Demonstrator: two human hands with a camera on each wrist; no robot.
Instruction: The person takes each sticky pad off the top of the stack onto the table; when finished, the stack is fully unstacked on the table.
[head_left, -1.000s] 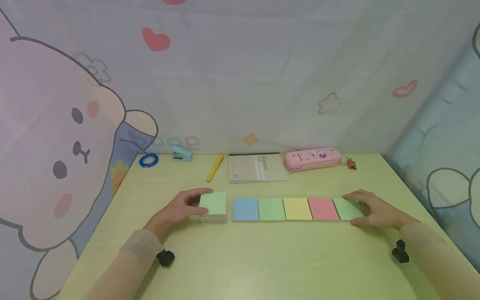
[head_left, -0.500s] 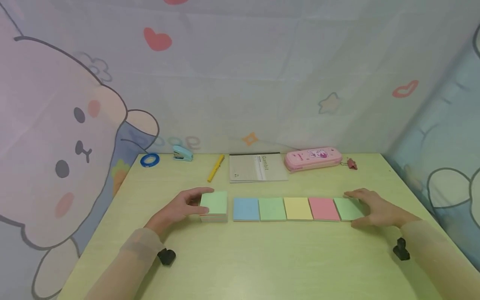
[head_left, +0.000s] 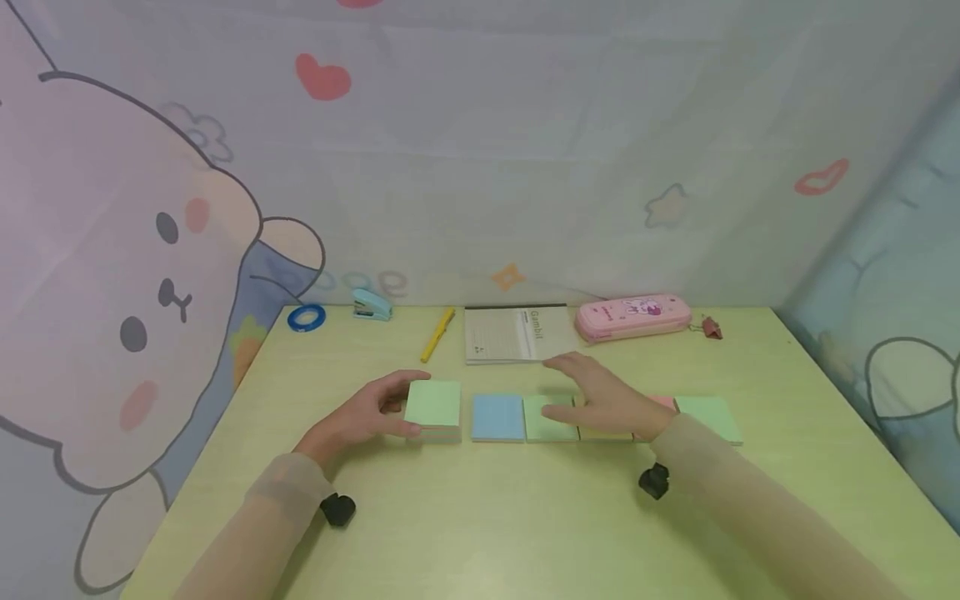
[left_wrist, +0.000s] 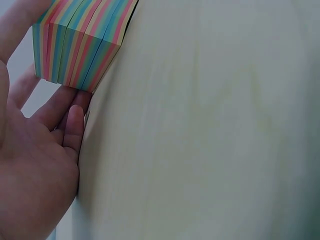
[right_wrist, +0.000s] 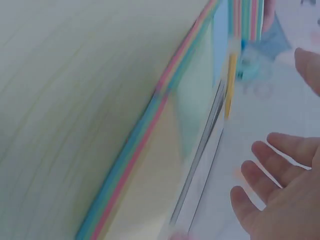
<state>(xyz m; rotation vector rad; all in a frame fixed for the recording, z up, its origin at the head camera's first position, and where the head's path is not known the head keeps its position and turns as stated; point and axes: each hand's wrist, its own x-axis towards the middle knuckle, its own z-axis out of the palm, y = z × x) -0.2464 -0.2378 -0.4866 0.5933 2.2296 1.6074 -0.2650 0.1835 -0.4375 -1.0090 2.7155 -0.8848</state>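
My left hand grips a tall stack of sticky note pads, thumb on the near side and fingers on the far side; its top sheet is green. In the left wrist view the stack's sides show colourful stripes. To its right lies a row of single sticky note pads: blue, green, yellow, pink and another green. Above this row hovers my right hand, fingers spread and holding nothing. Its hand and sleeve partly hide the middle pads.
Along the back of the table are a blue tape roll, a light blue stapler, a yellow pen, a notebook, a pink pencil case and a red binder clip. A printed cloth hangs behind.
My right hand has left the rightmost green pad and moved left over the row towards the stack. My left hand stays on the stack.
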